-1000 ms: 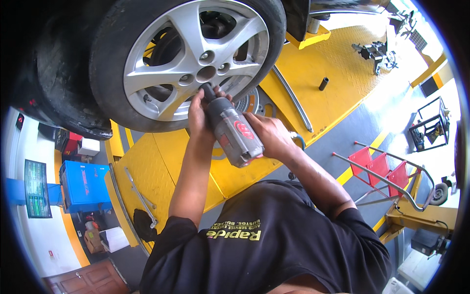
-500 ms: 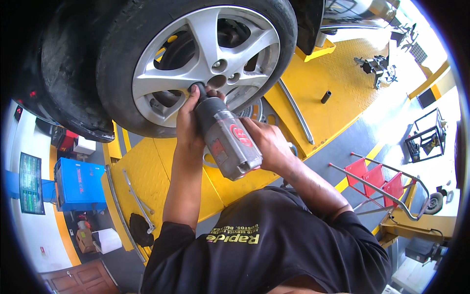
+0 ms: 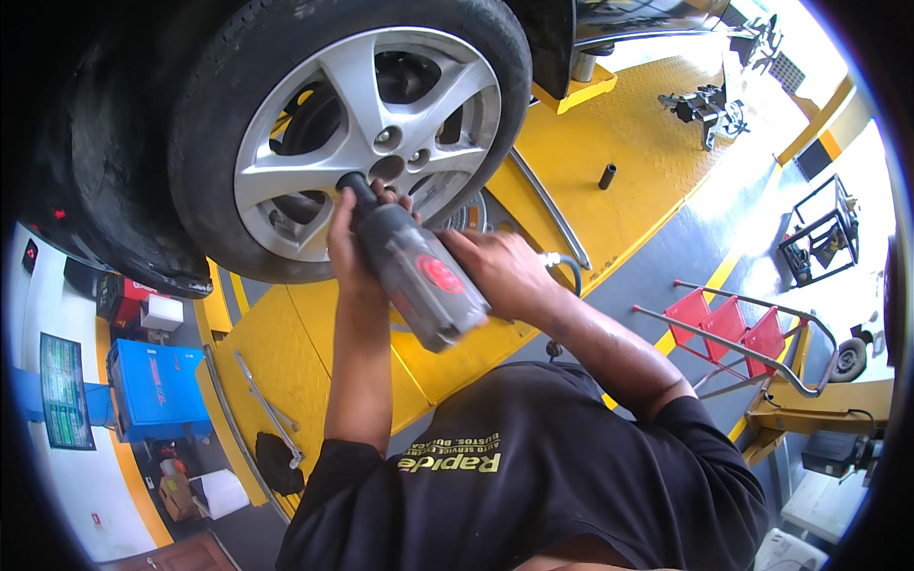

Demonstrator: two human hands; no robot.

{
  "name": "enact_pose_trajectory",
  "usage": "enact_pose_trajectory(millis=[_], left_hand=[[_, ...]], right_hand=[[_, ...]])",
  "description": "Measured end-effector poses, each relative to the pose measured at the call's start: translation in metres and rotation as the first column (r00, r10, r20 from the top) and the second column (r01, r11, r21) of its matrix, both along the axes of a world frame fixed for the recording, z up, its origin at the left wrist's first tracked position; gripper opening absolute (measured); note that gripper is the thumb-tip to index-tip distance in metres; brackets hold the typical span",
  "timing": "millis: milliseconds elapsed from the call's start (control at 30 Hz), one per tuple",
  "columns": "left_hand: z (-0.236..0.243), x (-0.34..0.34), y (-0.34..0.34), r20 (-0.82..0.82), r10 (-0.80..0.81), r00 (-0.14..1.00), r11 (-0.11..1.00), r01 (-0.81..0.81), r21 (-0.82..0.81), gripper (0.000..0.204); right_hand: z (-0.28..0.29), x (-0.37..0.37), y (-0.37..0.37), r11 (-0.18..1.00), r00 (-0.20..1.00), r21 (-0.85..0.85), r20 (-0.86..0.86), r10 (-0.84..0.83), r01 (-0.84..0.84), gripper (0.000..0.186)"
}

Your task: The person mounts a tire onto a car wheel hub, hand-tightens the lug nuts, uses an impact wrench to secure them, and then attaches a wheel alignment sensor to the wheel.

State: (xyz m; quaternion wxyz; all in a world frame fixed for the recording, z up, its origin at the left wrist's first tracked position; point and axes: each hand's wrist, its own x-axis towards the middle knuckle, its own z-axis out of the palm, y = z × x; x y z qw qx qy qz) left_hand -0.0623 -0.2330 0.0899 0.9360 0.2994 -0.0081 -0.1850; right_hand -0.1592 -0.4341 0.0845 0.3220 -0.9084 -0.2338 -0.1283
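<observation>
A grey-and-black impact wrench (image 3: 405, 257) with a red badge is held in both hands against a car wheel. Its dark socket (image 3: 356, 190) sits at a lug hole left of the hub centre on the silver alloy wheel (image 3: 357, 90), inside a black tyre (image 3: 202, 162). My left hand (image 3: 350, 243) is closed around the wrench's nose, fingertips close to the socket. On the tool's right side, my right hand (image 3: 505, 271) grips the handle, which the body mostly hides. An air hose (image 3: 574, 271) shows beyond that hand. Lug nuts (image 3: 385, 137) are visible in other holes.
Below the wheel lies a yellow lift platform (image 3: 647, 124) with a loose black socket (image 3: 607, 176) on it. A long-handled wrench (image 3: 262, 395) and a dark cloth (image 3: 276, 463) lie at left. A red step ladder (image 3: 728, 328) stands right; a blue cabinet (image 3: 157, 381) stands left.
The view has shifted, so the wheel sits farther left and slightly lower. The impact wrench stays at the same lug hole, its rear now blurred; both hands keep their hold.
</observation>
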Motion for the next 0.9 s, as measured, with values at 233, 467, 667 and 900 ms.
enact_pose_trajectory(millis=[233,467,667,900], left_hand=[[0.016,-0.008,-0.051,0.031,-0.049,0.998,0.997,0.051,-0.055,0.039],[0.027,0.013,-0.055,-0.017,0.011,1.000,0.997,-0.009,0.080,0.049],[0.031,0.025,-0.053,-0.018,-0.117,0.993,0.993,0.117,-0.028,0.040],[0.022,0.034,-0.055,0.015,-0.120,0.993,0.988,0.121,-0.095,0.035]], right_hand=[[-0.009,-0.009,-0.032,0.963,0.999,0.265,-0.026,-0.040,0.045,0.064],[0.002,0.021,-0.042,0.897,0.993,0.440,-0.080,0.081,-0.038,0.064],[0.006,0.019,-0.030,0.958,0.995,0.286,-0.096,0.009,0.019,0.054],[0.005,0.025,-0.032,0.970,0.995,0.241,-0.098,-0.010,0.034,0.049]])
